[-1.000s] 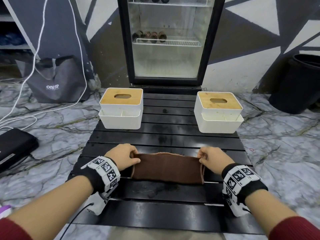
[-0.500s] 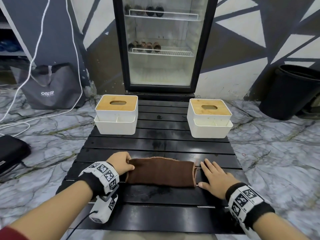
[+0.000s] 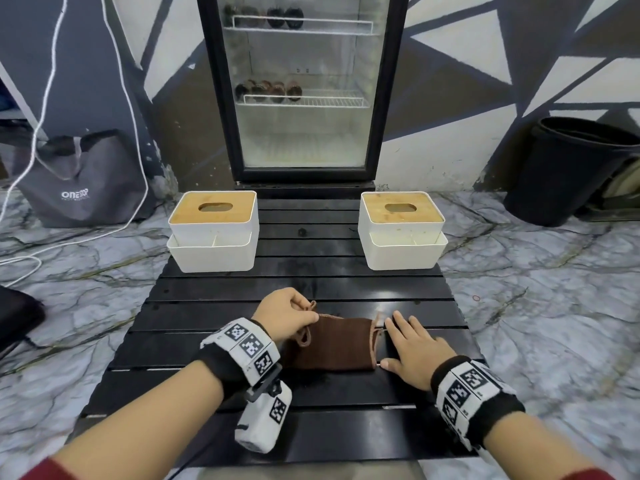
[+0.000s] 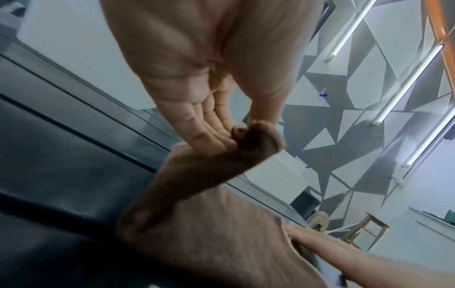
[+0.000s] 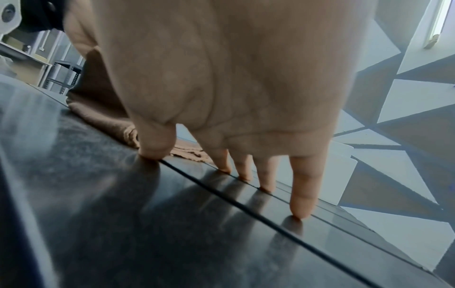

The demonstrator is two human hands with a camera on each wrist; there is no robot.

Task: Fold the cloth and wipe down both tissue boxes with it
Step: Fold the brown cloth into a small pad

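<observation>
A brown cloth point(image 3: 337, 344) lies folded on the black slatted table point(image 3: 311, 282). My left hand point(image 3: 287, 315) pinches the cloth's left end and has it lifted over the rest, as the left wrist view shows with the cloth point(image 4: 221, 224) bunched at the fingertips point(image 4: 216, 142). My right hand point(image 3: 412, 348) lies flat with straight fingers on the table just right of the cloth's right edge; in the right wrist view its fingers point(image 5: 301, 187) touch the slats beside the cloth point(image 5: 108, 118). Two white tissue boxes with wooden lids stand at the back, one left point(image 3: 213, 233) and one right point(image 3: 401, 233).
A glass-door fridge point(image 3: 301, 88) stands behind the table. A grey bag point(image 3: 83, 181) and white cables point(image 3: 135, 188) lie on the marble floor at left, a black bin point(image 3: 561, 168) at right. A dark case point(image 3: 17, 317) sits at the far left.
My right hand let go of the cloth's right end and flattened on the table. My left hand has carried the left end up and rightward, so the cloth is shorter.
</observation>
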